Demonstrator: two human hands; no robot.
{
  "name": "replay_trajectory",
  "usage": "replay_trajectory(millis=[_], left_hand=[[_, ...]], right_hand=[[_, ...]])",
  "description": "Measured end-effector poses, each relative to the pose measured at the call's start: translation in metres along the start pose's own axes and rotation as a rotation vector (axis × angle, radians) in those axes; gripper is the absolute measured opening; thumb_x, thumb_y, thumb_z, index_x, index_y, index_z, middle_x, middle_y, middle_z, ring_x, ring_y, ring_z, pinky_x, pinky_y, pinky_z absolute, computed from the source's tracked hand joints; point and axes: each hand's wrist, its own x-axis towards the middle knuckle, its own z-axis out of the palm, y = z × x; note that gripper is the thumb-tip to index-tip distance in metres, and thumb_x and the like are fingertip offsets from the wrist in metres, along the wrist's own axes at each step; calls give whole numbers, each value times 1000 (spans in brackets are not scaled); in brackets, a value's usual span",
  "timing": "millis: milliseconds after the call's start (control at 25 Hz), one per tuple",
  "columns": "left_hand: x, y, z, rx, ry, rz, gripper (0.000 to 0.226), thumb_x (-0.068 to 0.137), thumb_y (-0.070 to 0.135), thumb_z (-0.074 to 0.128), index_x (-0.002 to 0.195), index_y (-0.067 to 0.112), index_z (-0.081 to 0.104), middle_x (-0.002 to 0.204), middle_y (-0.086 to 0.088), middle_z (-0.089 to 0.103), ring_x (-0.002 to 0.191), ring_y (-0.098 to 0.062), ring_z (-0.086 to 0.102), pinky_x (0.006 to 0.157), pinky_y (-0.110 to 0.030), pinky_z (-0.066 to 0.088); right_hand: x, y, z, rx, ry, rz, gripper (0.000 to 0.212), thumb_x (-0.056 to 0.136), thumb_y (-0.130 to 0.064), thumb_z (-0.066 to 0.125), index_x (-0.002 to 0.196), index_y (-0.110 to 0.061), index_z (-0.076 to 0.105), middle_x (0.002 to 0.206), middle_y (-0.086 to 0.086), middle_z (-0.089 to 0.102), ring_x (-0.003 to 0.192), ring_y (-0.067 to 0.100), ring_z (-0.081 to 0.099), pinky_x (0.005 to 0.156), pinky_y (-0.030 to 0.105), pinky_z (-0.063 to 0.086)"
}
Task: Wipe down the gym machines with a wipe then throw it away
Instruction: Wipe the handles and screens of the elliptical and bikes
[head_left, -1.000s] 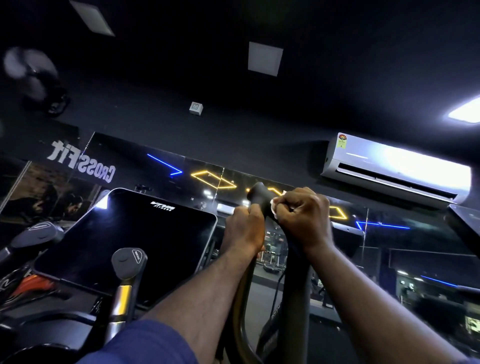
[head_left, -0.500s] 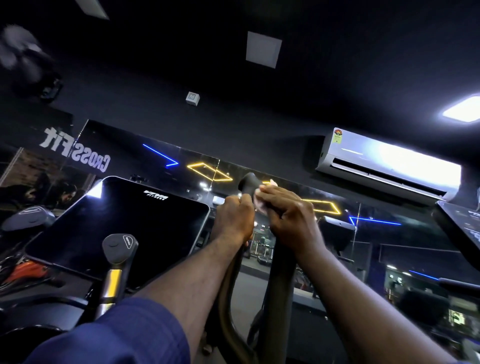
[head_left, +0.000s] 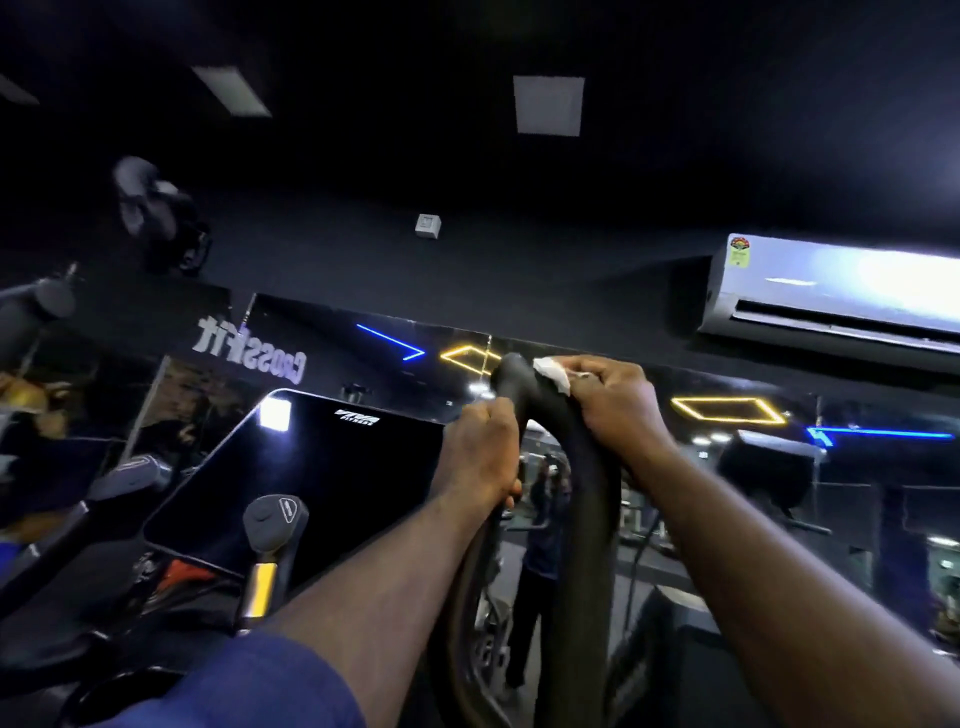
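the left hand (head_left: 483, 452) is clenched around the dark curved handlebar (head_left: 589, 499) of the gym machine, just below its rounded top end. the right hand (head_left: 618, 405) holds a crumpled white wipe (head_left: 551, 371) pinched in its curled fingers and presses it against the upper right side of the same handlebar, close to the tip. to the left sits the machine's black console screen (head_left: 311, 478), with a short grey grip on a yellow-banded post (head_left: 275, 525) in front of it. a blue sleeve (head_left: 260, 686) covers the left upper arm. behind, reversed lettering (head_left: 249, 351) shows on the mirrored wall, and an air conditioner (head_left: 831, 296) hangs at the upper right.
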Motion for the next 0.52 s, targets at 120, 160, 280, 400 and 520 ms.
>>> replay_trajectory(millis=[120,160,280,400,520], left_hand=[[1,-3,2,58,6,32,46,107,42,39,104,5,66,81,-14,66,42,-9,61,41,-23,48],[2,-4,3,109,14,59,48,109,44,39,107,5,66,81,-8,63,42,-2,60,38,-16,43],[6,-3,7,182,48,93,54,107,55,41,111,8,67,91,-7,67,61,-6,68,56,-27,56],[8,-5,17,280,104,108,72,96,73,39,112,11,71,109,-17,72,98,-38,68,92,-46,55],[21,-17,17,207,131,115,78,78,86,43,93,16,74,93,-26,73,92,-50,70,88,-71,55]], right_hand=[[7,26,-3,-19,-66,14,24,97,-25,62,81,-15,77,76,-12,72,69,12,64,68,33,49],[4,39,-8,-74,-34,-12,27,96,-20,62,71,-10,67,69,-6,64,65,17,54,65,35,42],[-3,58,-21,291,8,201,21,81,-19,70,66,-5,63,68,10,53,69,23,47,64,40,37],[15,39,-13,658,-59,301,10,74,-23,77,73,-14,74,74,8,63,72,22,55,60,37,45],[12,25,5,937,-298,362,17,93,-8,70,104,1,78,98,20,77,82,32,71,76,43,64]])
